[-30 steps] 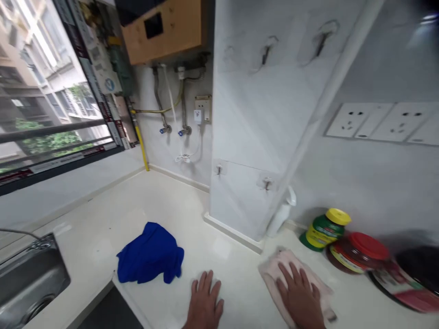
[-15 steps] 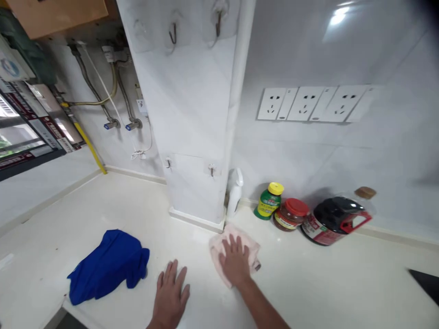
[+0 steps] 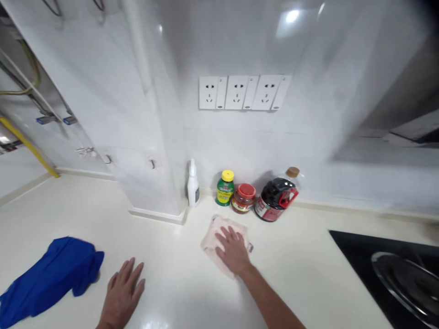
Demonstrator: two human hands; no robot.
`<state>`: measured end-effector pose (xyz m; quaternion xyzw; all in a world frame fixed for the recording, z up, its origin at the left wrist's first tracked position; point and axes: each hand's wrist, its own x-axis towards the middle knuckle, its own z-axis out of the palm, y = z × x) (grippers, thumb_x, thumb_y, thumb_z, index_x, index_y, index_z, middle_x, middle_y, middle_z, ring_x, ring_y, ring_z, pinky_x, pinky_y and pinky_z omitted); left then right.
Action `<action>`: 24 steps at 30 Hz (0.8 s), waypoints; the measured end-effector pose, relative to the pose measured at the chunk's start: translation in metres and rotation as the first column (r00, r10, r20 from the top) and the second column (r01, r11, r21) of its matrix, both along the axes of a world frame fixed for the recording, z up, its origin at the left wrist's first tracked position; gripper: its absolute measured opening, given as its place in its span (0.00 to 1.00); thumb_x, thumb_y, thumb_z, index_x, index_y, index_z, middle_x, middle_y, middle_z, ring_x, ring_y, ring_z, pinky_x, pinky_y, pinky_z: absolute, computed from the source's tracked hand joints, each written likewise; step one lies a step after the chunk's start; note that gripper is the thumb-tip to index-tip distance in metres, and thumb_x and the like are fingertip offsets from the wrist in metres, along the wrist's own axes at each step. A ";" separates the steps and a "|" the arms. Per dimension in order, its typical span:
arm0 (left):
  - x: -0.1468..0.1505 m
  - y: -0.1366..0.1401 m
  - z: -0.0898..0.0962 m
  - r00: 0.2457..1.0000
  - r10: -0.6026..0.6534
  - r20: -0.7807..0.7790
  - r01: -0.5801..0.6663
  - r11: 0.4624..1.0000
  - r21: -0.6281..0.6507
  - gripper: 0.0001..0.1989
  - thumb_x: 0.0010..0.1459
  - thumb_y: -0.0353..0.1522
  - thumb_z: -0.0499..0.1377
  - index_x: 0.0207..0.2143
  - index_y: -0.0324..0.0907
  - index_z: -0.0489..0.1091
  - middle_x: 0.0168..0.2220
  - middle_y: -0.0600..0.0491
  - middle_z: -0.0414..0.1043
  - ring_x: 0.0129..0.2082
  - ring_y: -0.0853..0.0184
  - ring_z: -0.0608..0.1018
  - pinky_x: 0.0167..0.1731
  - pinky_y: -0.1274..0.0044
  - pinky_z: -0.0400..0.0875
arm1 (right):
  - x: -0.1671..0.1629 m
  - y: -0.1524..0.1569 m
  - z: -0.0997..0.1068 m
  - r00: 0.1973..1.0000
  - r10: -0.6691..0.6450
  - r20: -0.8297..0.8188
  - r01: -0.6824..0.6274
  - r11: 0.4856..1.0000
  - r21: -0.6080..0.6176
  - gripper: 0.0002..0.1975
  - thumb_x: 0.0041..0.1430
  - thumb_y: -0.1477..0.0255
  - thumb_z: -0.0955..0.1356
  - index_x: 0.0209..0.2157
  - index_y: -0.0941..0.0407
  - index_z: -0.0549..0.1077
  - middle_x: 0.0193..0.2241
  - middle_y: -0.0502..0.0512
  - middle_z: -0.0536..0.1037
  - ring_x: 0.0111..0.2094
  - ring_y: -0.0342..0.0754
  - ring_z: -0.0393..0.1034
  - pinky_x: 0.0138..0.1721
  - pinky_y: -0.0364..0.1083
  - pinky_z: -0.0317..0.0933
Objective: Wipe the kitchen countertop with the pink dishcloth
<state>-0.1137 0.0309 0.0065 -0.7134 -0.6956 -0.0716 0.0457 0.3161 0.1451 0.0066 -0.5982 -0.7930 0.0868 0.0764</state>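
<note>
My right hand (image 3: 233,250) lies flat, fingers spread, on a pale pink cloth (image 3: 214,242) spread on the white countertop (image 3: 185,278). The cloth is slightly rumpled, with a small dark tag at its right edge. My left hand (image 3: 122,292) rests open on the countertop, palm down, holding nothing. To its left is a crumpled blue cloth (image 3: 55,278), apart from the fingers and cut off by the frame edge.
Along the wall stand a white spray bottle (image 3: 193,187), a green bottle with yellow cap (image 3: 225,189), a red-lidded jar (image 3: 244,199) and a large dark-liquid jug (image 3: 274,198). A pillar (image 3: 151,187) juts out at left. A black cooktop (image 3: 363,260) lies at right.
My view has turned right, bringing the cooktop in. My right hand and the pink cloth have slid right, away from the pillar's corner. My left hand stays near the blue cloth.
</note>
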 end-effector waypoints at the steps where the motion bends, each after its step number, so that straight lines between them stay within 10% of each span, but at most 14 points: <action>1: 0.000 0.001 0.000 1.000 0.004 -0.006 -0.004 1.000 -0.006 0.26 0.67 0.42 0.48 0.62 0.47 0.72 0.69 0.46 0.63 0.69 0.53 0.63 0.65 0.58 0.55 | 0.031 -0.002 -0.004 0.996 -0.072 0.042 0.071 0.997 0.024 0.26 0.70 0.62 0.60 0.67 0.45 0.64 0.72 0.52 0.53 0.72 0.60 0.39 0.68 0.65 0.37; 5: 0.000 0.004 0.001 0.999 0.008 -0.036 -0.009 0.999 -0.034 0.28 0.66 0.43 0.47 0.63 0.47 0.70 0.70 0.47 0.61 0.70 0.54 0.61 0.66 0.59 0.54 | 0.167 -0.033 -0.020 0.896 -0.422 0.140 0.413 0.906 0.089 0.27 0.71 0.61 0.56 0.67 0.48 0.64 0.72 0.54 0.53 0.71 0.61 0.41 0.67 0.64 0.41; 8: 0.002 0.006 0.005 0.998 0.015 -0.057 -0.018 0.999 -0.050 0.29 0.66 0.43 0.46 0.64 0.46 0.69 0.70 0.47 0.61 0.70 0.55 0.61 0.66 0.60 0.54 | 0.245 -0.058 -0.024 0.704 -0.703 0.101 0.694 0.711 0.115 0.30 0.71 0.56 0.53 0.69 0.50 0.63 0.72 0.58 0.52 0.71 0.64 0.41 0.66 0.65 0.42; 12: 0.005 0.007 0.007 0.996 0.017 -0.086 -0.023 0.998 -0.064 0.31 0.65 0.43 0.44 0.65 0.44 0.68 0.71 0.46 0.59 0.71 0.55 0.59 0.66 0.60 0.53 | 0.255 -0.072 -0.021 0.541 -0.840 0.041 0.835 0.542 0.091 0.33 0.71 0.57 0.52 0.70 0.55 0.60 0.71 0.67 0.52 0.70 0.71 0.40 0.63 0.70 0.41; 14: 0.006 0.007 0.007 0.995 0.015 -0.098 -0.023 0.997 -0.076 0.32 0.65 0.43 0.43 0.66 0.44 0.65 0.71 0.46 0.58 0.72 0.56 0.57 0.67 0.60 0.51 | 0.214 -0.072 -0.020 0.594 -0.803 0.061 0.797 0.597 0.094 0.32 0.71 0.60 0.54 0.70 0.58 0.60 0.71 0.70 0.52 0.70 0.73 0.39 0.63 0.72 0.40; 19: 0.019 0.003 0.012 0.992 0.056 -0.113 -0.068 0.992 -0.105 0.33 0.67 0.41 0.39 0.68 0.42 0.63 0.73 0.45 0.53 0.73 0.54 0.53 0.67 0.58 0.50 | 0.053 -0.103 -0.012 0.949 -0.315 0.001 0.315 0.949 -0.027 0.31 0.69 0.59 0.62 0.70 0.50 0.60 0.73 0.61 0.48 0.72 0.72 0.35 0.66 0.73 0.32; 24: 0.057 -0.010 0.015 0.998 0.022 -0.066 -0.026 0.998 -0.049 0.31 0.68 0.41 0.41 0.69 0.43 0.61 0.73 0.42 0.53 0.74 0.51 0.51 0.65 0.55 0.52 | -0.026 -0.179 0.009 0.918 0.292 -0.267 -0.301 0.953 0.007 0.33 0.70 0.53 0.63 0.71 0.46 0.56 0.74 0.53 0.42 0.73 0.64 0.32 0.70 0.68 0.35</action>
